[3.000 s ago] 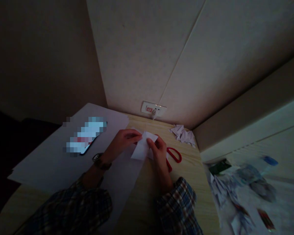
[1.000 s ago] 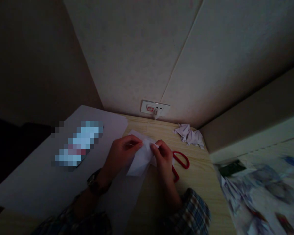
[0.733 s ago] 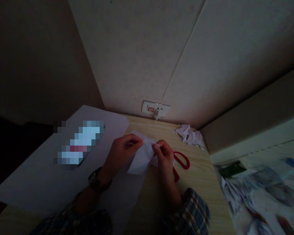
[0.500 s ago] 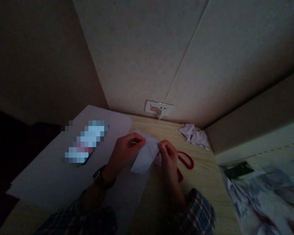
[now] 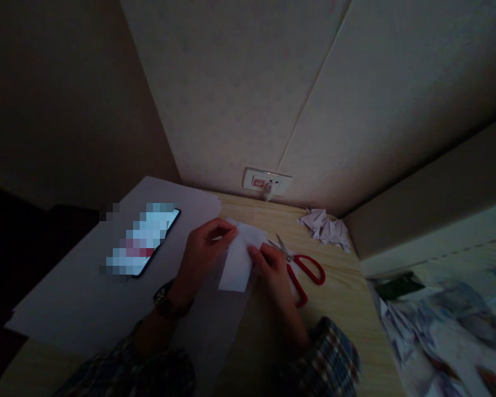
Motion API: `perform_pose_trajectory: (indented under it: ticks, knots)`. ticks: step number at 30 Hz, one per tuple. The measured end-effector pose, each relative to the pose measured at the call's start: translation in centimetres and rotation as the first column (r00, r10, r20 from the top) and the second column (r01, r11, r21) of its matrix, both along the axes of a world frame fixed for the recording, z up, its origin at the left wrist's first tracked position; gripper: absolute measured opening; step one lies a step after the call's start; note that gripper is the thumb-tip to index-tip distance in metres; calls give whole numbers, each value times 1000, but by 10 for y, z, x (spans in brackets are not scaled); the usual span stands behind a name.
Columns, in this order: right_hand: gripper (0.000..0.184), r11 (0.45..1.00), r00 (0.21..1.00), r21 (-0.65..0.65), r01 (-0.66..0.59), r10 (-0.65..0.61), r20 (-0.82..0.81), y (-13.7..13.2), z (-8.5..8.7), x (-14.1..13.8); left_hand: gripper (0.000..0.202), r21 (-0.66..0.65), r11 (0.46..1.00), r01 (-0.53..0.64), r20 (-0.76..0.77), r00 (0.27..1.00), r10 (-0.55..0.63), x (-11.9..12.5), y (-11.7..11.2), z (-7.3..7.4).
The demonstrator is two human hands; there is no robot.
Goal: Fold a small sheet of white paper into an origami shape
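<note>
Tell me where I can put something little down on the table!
Bare tabletop shows right of the red scissors, between the folded papers and the right plaid sleeve. A thin strip shows between the wall and the white paper. The middle is crowded: left hand, right hand, white paper and scissors sit close together.

This looks like a room in a home, with a faintly speckled wall [image 5: 231, 82], a socket [image 5: 252, 172] holding a plug [image 5: 268, 191], and a pale wood-grain desk [image 5: 341, 295] below.
</note>
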State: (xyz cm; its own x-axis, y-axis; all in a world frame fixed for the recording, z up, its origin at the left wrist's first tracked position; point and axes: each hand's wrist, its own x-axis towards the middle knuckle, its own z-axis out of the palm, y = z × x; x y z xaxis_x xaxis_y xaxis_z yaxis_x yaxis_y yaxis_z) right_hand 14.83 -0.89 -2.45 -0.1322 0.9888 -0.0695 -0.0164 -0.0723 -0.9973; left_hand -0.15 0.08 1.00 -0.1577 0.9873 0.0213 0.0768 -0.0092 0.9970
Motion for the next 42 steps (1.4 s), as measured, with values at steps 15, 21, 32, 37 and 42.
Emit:
perform_pose_trajectory:
  ticks: [15,21,32,37,42]
  knots:
    - [44,996,991,75,56,-64,116,1,0,2,19,15,995,94,-52,994,-93,-1,1,-10]
    - [45,995,991,90,34,-45,124,1,0,-1,19,29,997,67,-101,993,-64,1,0,-6]
    - [29,998,999,-25,50,-49,13,2,-6,-1,14,186,976,113,-294,954,-55,3,-5,-7]
    - [28,999,999,-38,34,-33,6,2,-6,-2,14,169,983,73,-268,963,-26,3,-5,-6]
    - [28,999,999,-46,30,-29,22,2,-5,-2,14,178,982,55,-249,968,-9,2,-4,-8]
